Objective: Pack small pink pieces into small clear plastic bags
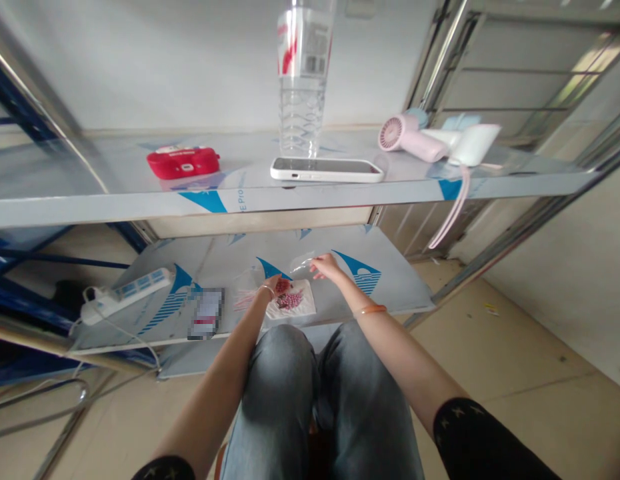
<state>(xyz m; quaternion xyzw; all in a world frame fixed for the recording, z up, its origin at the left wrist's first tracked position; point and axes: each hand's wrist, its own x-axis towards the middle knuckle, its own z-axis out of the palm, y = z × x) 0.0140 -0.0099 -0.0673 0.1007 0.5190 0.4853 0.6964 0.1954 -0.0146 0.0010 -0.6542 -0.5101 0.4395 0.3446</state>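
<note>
You're seated at the lower shelf, both arms stretched toward 12 o'clock, and the action is over a small white sheet just past your knees. Take that sheet as the clock's centre: a cluster of pink beads lies right on it. Your left hand is in at 10 o'clock, up against a redder clump; whether those fingers are closed on it or merely resting there, you can't tell from here. Over at 1 o'clock comes your right hand, fingers bent, tips beside a clear plastic piece. Is it pinched? The glare hides that, so no call. Pale pink strands lie at 9 o'clock, with a blurred-out flat item farther out that way.

The step in hand looks like two-handed handling: left at the beads, right at the plastic. The next move, as I read it, calls for a light fingertip touch from you, the left kept steady so nothing small rolls off the sheet, the right careful with such thin, see-through stuff. Up on the higher shelf at 12 o'clock, a tall bottle stands upright behind a white-cased phone, well apart from your hands.
</note>
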